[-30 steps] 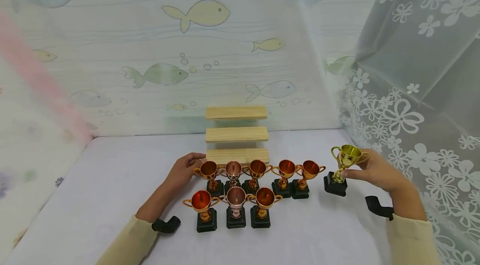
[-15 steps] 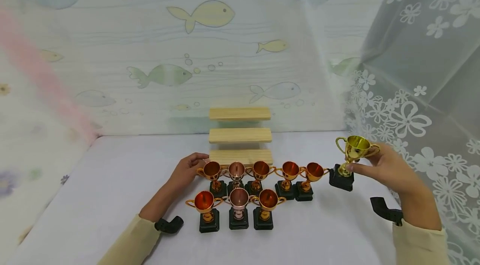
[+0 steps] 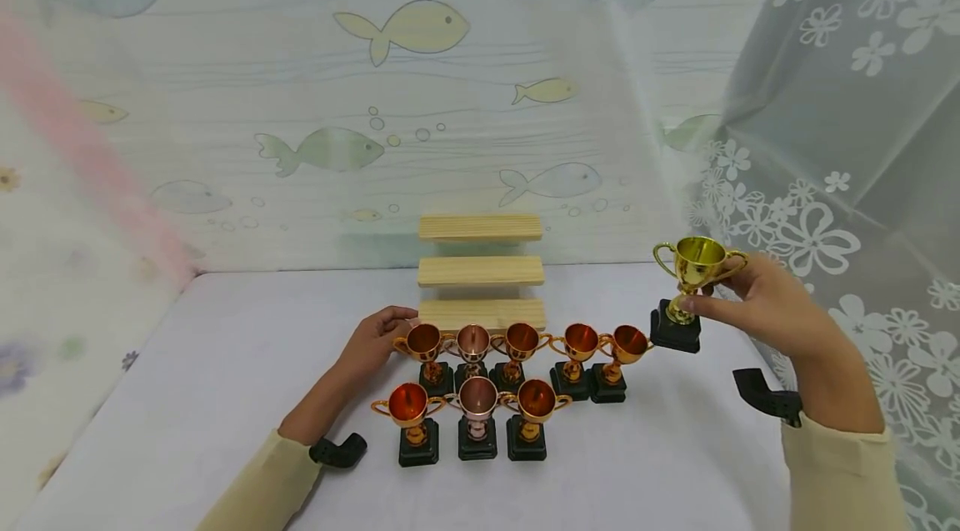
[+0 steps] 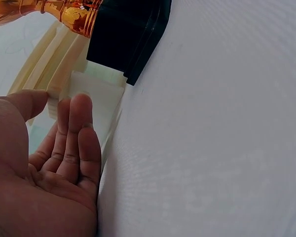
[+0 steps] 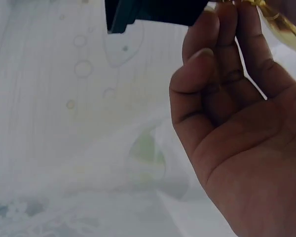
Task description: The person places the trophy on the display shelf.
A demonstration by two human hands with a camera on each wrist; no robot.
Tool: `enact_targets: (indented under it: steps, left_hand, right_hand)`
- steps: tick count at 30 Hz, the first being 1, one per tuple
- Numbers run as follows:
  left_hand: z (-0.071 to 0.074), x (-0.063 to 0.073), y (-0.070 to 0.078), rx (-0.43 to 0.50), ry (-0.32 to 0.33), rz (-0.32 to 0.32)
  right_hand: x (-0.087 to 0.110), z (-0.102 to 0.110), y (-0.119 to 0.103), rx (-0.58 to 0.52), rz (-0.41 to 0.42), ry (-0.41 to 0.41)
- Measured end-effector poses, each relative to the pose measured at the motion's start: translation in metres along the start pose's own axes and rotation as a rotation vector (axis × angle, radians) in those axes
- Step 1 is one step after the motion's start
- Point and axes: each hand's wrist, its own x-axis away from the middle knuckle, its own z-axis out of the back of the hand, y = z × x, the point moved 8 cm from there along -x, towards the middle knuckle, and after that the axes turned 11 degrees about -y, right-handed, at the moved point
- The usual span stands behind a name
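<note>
My right hand (image 3: 772, 310) holds a gold trophy cup (image 3: 699, 262) by its stem, with the cup upright and slightly tilted. Its black base (image 3: 675, 327) is raised above the table on the right; the right wrist view shows that base (image 5: 158, 11) beyond the fingertips. My left hand (image 3: 372, 342) is at the left end of a three-step wooden stand (image 3: 482, 313). Thumb and fingers (image 4: 81, 111) pinch the end of the lowest plank (image 4: 64, 81). In front of the stand are several bronze-coloured trophies, among them an orange cup (image 3: 581, 341) and a pinkish cup (image 3: 477, 398).
The trophies stand in two rows on a white-covered table (image 3: 225, 364). The back row, ending with a tilted cup (image 3: 628, 345), is close to the lowest step. Behind rises a fish-print curtain (image 3: 420, 97); a flowered sheer curtain (image 3: 817, 239) hangs at the right.
The right hand has lifted the gold trophy cup, first drifting right and then up and slightly left. The left hand stays at the stand. The head view has shifted slightly.
</note>
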Motion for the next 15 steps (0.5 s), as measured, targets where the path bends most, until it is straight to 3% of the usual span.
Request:
enact_targets:
  steps: [4,11,15]
  left_hand:
    - [0.000,0.001,0.002,-0.006,0.001,-0.010]
    - [0.000,0.004,0.004,0.011,0.006,-0.006]
    - [0.000,0.004,0.003,0.008,0.011,0.000]
  right_hand:
    - [-0.021,0.006,-0.015,0.014,-0.065,-0.036]
    - [-0.067,0.009,-0.045,-0.031,-0.097,-0.087]
    - [-0.095,0.008,-0.057,0.008,-0.152,-0.100]
